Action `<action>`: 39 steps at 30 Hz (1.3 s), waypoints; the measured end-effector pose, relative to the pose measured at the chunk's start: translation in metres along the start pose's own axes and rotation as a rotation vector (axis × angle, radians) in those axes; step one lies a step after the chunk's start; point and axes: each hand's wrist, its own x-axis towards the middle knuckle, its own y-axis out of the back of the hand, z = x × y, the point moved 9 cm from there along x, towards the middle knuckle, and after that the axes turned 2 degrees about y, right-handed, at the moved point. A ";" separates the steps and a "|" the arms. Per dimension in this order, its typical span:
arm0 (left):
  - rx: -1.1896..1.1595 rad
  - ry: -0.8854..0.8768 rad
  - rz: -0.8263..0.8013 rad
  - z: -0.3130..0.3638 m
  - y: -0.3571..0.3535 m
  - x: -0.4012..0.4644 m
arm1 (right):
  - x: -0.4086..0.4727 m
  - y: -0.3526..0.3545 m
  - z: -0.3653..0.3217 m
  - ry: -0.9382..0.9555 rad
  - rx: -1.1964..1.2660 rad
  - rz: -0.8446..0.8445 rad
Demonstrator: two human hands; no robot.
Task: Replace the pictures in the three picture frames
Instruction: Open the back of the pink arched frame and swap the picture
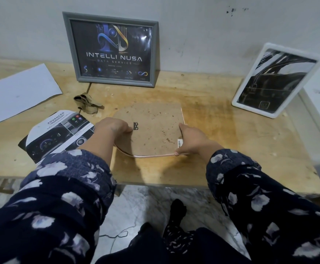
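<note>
Face down at the centre of a stained wooden table [222, 149]: a pink-edged picture frame [151, 130], brown backing board up, small black hanger clip near its left side, barcode sticker at its right edge. At 9 o'clock of it, left hand [113, 125], fingers curled and pressing on the backing beside the clip. At 3 o'clock, right hand [191, 139], fingers closed around the frame's right edge and near corner. At 12 o'clock, propped upright against the wall, a grey frame [110, 48] holding a dark "INTELLI NUSA DATA SERVICE" print. At 2 o'clock, leaning back, a white frame [277, 80] holding a dark, glossy picture too reflective to read. At 9 o'clock, flat on the table, a loose car-dashboard print [56, 134], partly under the left sleeve. At 10 o'clock, a crumpled tan cloth [87, 103] and, farther out, a white sheet [16, 92]. Nothing lying across the face-down frame besides the two hands.
</note>
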 end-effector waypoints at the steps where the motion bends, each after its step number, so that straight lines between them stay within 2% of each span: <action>1: 0.024 -0.017 0.013 0.005 0.004 -0.015 | 0.000 0.000 0.001 -0.001 -0.004 0.001; 5: 0.054 -0.067 0.077 0.013 0.009 -0.027 | -0.001 0.000 0.004 -0.012 0.005 0.010; 8: -0.100 -0.052 0.085 0.006 0.006 -0.022 | -0.001 0.000 0.003 -0.017 0.003 0.007; 10: -0.284 -0.041 0.126 -0.001 0.008 -0.023 | 0.000 -0.001 0.002 -0.021 -0.005 -0.007; 12: -0.440 -0.096 0.177 0.000 0.008 -0.027 | 0.001 -0.002 0.004 -0.035 0.016 -0.024; 15: -0.551 -0.198 0.265 0.002 0.011 -0.041 | 0.001 -0.005 0.006 -0.058 0.062 -0.064; 20: -0.672 -0.252 0.280 0.004 0.025 -0.049 | -0.006 -0.004 0.010 -0.141 0.215 -0.214; 24: -0.746 -0.271 0.301 0.018 0.038 -0.060 | -0.011 0.029 0.007 -0.145 0.649 -0.050; 26: -0.774 -0.306 0.264 0.035 0.026 -0.070 | -0.019 0.044 0.026 -0.195 0.670 0.081; 31: -0.585 -0.424 0.113 0.087 -0.044 -0.107 | -0.055 0.040 0.111 -0.408 0.630 0.205; 35: -0.301 -0.482 0.034 0.118 -0.099 -0.125 | -0.092 0.026 0.175 -0.550 0.564 0.239; 39: 0.105 -0.569 0.012 0.144 -0.150 -0.152 | -0.125 0.018 0.227 -0.660 0.462 0.273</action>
